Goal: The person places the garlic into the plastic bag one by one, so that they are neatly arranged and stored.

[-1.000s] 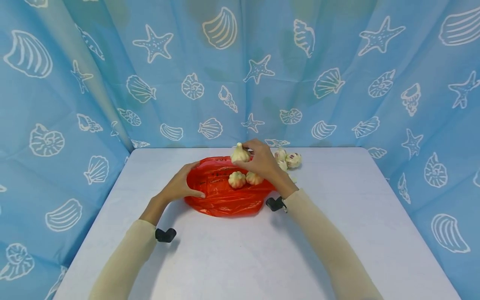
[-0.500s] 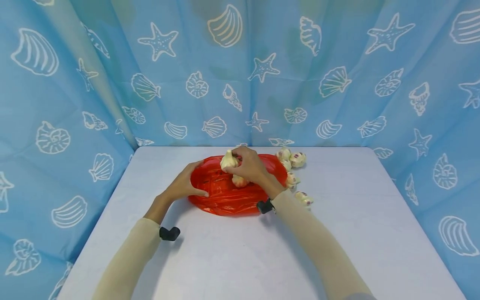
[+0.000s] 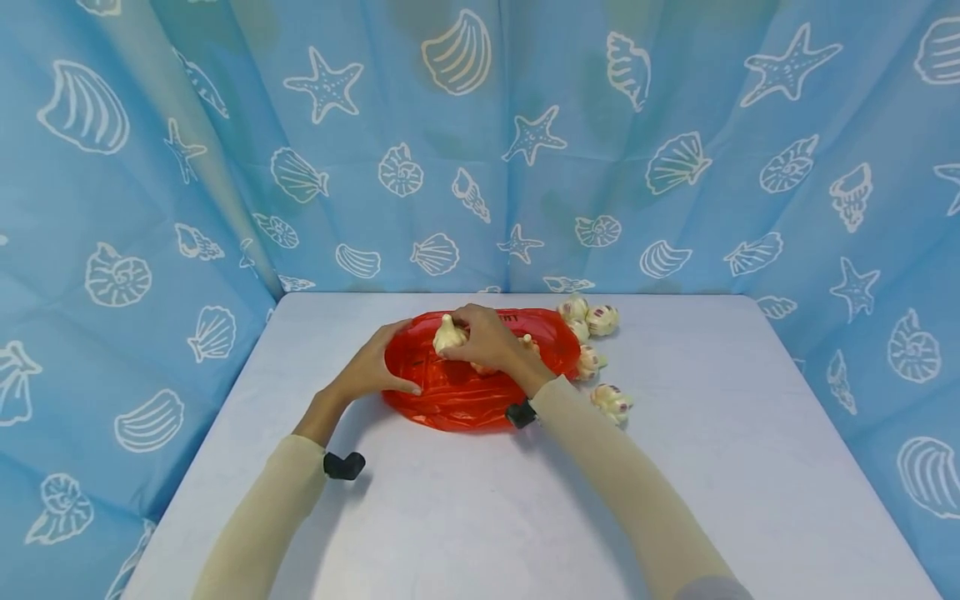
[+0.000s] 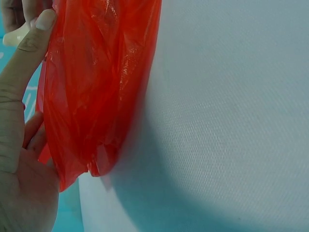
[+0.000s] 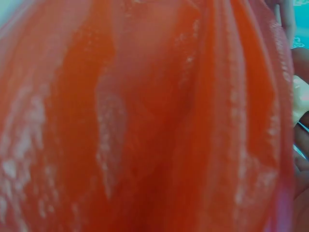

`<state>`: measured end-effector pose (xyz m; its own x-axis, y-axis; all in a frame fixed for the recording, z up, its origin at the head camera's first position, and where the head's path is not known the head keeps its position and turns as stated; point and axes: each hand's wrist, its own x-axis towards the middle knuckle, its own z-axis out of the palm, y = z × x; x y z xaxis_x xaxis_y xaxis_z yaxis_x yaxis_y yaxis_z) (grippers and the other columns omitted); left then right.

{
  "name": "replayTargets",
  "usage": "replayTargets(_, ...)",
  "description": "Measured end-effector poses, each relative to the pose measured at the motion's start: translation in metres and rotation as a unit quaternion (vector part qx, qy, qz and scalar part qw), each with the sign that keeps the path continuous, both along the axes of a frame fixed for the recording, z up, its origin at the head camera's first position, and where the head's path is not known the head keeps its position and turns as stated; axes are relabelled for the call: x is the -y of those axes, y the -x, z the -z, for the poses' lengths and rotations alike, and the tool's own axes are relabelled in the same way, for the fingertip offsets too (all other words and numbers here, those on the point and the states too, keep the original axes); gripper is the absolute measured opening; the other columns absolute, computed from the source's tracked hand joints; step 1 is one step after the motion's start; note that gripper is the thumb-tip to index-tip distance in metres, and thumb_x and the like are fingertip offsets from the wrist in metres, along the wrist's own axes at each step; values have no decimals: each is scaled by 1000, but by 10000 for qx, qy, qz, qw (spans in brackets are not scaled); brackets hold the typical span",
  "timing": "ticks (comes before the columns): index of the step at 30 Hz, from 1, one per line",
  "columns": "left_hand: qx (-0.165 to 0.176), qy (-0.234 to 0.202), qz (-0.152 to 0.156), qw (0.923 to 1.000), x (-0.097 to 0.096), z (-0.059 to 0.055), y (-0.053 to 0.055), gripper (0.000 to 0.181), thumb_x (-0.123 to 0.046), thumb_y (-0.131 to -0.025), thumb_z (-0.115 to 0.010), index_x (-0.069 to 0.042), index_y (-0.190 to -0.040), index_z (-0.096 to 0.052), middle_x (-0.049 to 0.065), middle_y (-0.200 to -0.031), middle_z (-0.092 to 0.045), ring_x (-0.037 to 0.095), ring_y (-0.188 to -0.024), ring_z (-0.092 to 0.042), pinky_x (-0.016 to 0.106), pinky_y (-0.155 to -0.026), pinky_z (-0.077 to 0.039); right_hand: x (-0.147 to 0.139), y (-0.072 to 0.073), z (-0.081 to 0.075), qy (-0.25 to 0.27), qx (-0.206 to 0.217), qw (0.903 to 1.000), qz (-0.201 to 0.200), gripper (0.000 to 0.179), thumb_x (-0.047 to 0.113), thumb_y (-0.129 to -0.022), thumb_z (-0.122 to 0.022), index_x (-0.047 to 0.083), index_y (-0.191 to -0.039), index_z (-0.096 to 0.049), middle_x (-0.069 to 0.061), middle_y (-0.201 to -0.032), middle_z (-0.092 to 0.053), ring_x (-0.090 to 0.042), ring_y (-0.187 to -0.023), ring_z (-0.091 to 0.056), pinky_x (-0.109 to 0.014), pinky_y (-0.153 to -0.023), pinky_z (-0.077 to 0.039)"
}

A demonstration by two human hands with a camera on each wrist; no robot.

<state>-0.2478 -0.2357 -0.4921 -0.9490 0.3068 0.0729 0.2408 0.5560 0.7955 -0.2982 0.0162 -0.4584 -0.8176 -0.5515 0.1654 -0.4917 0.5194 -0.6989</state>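
In the head view a red plastic bag [image 3: 465,410] lies spread with its mouth facing up. My left hand [image 3: 367,368] holds its left end, thumb along the front rim and fingers at the back. Over the opening, my right hand [image 3: 491,340] grips a garlic bulb [image 3: 447,335], stem upward. Another bulb [image 3: 529,343] shows inside the bag, partly behind the right hand. The left wrist view has the left thumb [image 4: 29,53] against the bag's edge. Red plastic [image 5: 154,121] fills most of the right wrist view, with a pale bit of garlic [image 5: 300,99] at the right.
Several garlic bulbs lie on the white table [image 3: 450,517] right of the bag, including a back one [image 3: 602,320] and a nearer one [image 3: 611,402]. A blue shell-print curtain [image 3: 480,225] stands behind and along both sides.
My right hand has carried the garlic bulb leftward and down, lower over the bag's opening. The left hand keeps its place at the bag's left end. The view has shifted slightly.
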Motion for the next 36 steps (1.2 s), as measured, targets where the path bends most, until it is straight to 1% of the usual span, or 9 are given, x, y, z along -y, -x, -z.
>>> replayTargets(4,26,-28,-67,10000,-2,1,-4,108,-29,-63,-93,-22,-151,-31,6,-148,-38,26,-132,-39,49,-90,-53,2,-1,3,-258,30,9997,-33,65,40,-78,-81,9,-131,-58,1,-119,-60,-14,-101,-54,-29,-86,-52)
replayTargets(8,-53,-74,3,10000,-3,-1,-5,107,-28,-63,-92,-19,-151,-31,9,-147,-39,28,-131,-40,49,-89,-53,1,-1,3,-479,-56,9988,-66,65,40,-79,-80,10,-132,-57,1,-118,-59,-15,-99,-54,-30,-84,-53)
replayTargets(13,-99,-93,55,9999,-4,-5,-1,108,-29,-63,-92,-17,-151,-30,10,-147,-39,30,-132,-40,50,-90,-53,0,0,2,-642,-324,9974,-75,66,39,-79,-79,10,-133,-57,1,-118,-58,-15,-98,-52,-29,-80,-53)
replayTargets(16,-42,-64,71,9999,-4,-6,0,109,-30,-63,-92,-17,-151,-29,10,-148,-39,30,-132,-40,50,-90,-52,1,1,3,-766,-544,9955,-140,61,40,-79,-79,9,-128,-60,0,-115,-59,-15,-96,-53,-27,-78,-52)
replayTargets(19,-40,-83,60,9999,-3,-5,0,109,-28,-63,-92,-17,-151,-30,9,-148,-39,29,-132,-40,50,-91,-52,3,1,4,-791,-651,9946,-146,59,40,-78,-79,10,-125,-62,0,-112,-61,-15,-95,-54,-27,-78,-52)
replayTargets(26,-41,-67,-28,10000,-3,-3,-1,108,-29,-63,-92,-20,-151,-32,6,-148,-39,27,-133,-39,50,-91,-52,7,0,9,-863,-469,9951,-111,68,40,-78,-79,6,-132,-58,-3,-123,-62,-19,-107,-55,-39,-91,-52)
replayTargets(30,25,-5,-105,9999,-3,-1,-4,109,-32,-62,-92,-21,-151,-32,6,-149,-38,27,-133,-39,50,-91,-52,7,0,12,-978,-382,9944,-95,71,40,-76,-81,6,-134,-57,-4,-124,-61,-21,-108,-55,-42,-94,-51)
replayTargets(33,45,-3,-107,9999,-3,-2,-4,109,-32,-62,-92,-20,-151,-31,7,-149,-38,28,-133,-40,50,-90,-52,8,1,12,-1125,-376,9929,-84,70,40,-76,-82,6,-132,-57,-4,-120,-61,-20,-105,-55,-40,-91,-52)
replayTargets(36,43,-28,-101,9999,-3,-3,-5,109,-31,-62,-92,-20,-151,-31,6,-149,-38,27,-132,-40,49,-90,-52,10,1,12,-1251,-419,9912,-116,64,39,-75,-83,7,-126,-60,-2,-113,-62,-18,-98,-55,-36,-85,-54)
